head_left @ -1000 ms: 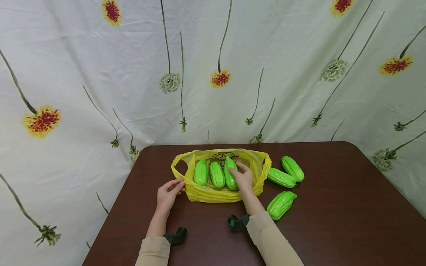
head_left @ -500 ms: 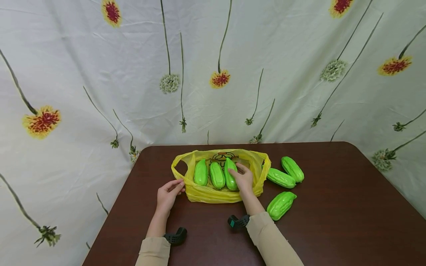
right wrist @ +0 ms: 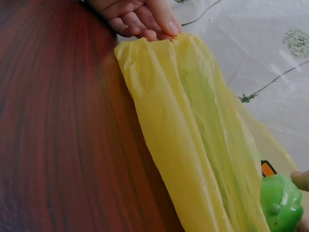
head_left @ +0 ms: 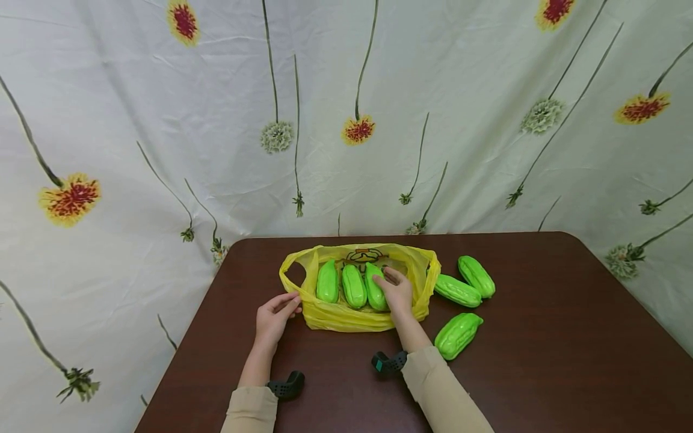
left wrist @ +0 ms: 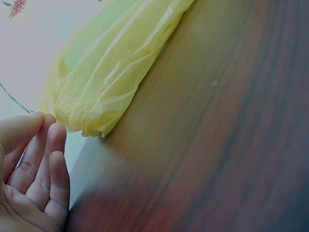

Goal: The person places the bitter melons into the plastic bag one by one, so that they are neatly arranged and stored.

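A yellow plastic bag [head_left: 346, 322] lies spread with its mouth open, a cartoon print on its inner back side. My left hand [head_left: 271, 319] pinches the bag's left edge by the handle, thumb against fingertips, as the left wrist view also shows. Inside the bag, my right hand [head_left: 397, 293] grips the rightmost green bitter melon [head_left: 375, 287] from its right side. Two more bitter melons lie beside it, a left one [head_left: 327, 281] and a middle one [head_left: 354, 287]. In the right wrist view, the held melon's rounded end [right wrist: 280, 205] shows past the bag's edge, with my thumb against it.
Right of the bag, one bitter melon [head_left: 459, 291] lies by its handle, with another [head_left: 476, 276] just behind. A third [head_left: 458, 335] sits nearer, close to my right sleeve [head_left: 446, 385]. Behind the dark wooden table [head_left: 547, 337] hangs a flowered cloth [head_left: 476, 90].
The far tip of the melon in my right hand has sunk slightly toward the inside of the bag. My left hand keeps its pinch on the bag's edge.
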`<control>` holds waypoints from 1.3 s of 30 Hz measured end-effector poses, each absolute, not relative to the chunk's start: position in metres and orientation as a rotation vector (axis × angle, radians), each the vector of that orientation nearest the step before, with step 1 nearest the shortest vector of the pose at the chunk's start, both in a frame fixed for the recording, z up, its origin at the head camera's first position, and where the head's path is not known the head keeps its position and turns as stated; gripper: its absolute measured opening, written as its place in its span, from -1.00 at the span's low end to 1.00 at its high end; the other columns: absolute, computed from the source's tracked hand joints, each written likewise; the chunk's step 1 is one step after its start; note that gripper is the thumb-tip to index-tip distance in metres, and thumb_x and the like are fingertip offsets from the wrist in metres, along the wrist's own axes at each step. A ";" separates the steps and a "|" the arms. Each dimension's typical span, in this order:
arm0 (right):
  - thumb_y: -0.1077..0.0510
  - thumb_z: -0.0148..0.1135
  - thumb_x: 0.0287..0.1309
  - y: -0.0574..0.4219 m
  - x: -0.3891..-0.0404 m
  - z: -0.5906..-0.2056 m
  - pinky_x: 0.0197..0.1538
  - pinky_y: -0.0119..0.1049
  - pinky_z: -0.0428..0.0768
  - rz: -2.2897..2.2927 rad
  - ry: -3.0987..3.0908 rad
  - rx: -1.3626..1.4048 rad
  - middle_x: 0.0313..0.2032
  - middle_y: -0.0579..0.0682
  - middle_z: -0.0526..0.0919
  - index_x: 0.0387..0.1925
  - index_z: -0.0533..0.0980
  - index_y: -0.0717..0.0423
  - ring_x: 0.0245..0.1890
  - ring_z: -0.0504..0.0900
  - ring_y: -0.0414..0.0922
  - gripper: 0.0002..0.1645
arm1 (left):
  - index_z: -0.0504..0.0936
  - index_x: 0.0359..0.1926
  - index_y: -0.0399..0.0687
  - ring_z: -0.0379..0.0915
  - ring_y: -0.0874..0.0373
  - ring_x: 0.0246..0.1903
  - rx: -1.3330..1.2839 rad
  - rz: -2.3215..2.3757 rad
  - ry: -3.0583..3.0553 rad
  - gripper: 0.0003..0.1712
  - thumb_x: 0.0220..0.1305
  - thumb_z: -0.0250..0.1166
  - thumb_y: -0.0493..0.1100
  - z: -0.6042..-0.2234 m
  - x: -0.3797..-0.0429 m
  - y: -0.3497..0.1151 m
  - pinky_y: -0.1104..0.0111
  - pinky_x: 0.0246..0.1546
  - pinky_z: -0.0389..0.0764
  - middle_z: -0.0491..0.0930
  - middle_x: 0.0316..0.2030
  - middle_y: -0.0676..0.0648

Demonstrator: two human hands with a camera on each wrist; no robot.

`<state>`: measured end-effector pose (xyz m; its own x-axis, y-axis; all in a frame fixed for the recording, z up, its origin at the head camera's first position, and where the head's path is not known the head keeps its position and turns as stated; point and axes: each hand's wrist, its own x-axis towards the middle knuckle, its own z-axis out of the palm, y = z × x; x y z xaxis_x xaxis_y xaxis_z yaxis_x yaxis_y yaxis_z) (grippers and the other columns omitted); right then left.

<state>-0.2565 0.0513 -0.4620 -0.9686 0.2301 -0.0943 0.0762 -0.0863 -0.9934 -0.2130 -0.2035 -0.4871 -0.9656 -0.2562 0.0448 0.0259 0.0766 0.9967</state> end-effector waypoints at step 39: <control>0.27 0.28 0.13 0.067 -0.227 -0.421 0.17 -0.21 0.40 2.371 -1.748 -0.161 0.13 0.23 0.44 0.16 0.36 0.31 0.16 0.42 0.05 -0.44 | 0.64 -0.09 -0.32 0.62 0.13 -0.40 0.234 -1.995 -2.128 -0.72 0.20 0.31 -0.24 -0.487 -0.213 -0.203 0.43 -0.34 0.58 0.67 -0.29 -0.14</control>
<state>-0.2267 0.0673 -0.4214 -0.9759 0.2167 0.0260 -0.0889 -0.2860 -0.9541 -0.2132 -0.2030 -0.4870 -0.9642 -0.2610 0.0476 0.0307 0.0686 0.9972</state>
